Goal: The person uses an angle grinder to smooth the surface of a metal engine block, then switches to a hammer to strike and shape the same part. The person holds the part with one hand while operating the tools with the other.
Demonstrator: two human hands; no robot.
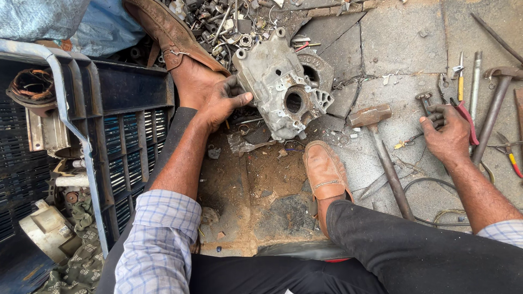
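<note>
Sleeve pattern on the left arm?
Checked, pale blue and white sleeve; head view shows it best.

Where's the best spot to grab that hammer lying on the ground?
Probably the long handle, gripped partway down from the heavy head. The hammer lies flat on the stone floor, handle slanting back toward the person, so coming from above on the right hand's side looks easiest; open floor there leaves fingers room to wrap round.

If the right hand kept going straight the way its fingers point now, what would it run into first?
The right hand points up and left, its fingers already closing around a small metal tool on the stone floor. That tool comes first; beyond it the floor looks bare, though depth is hard to judge.
</note>
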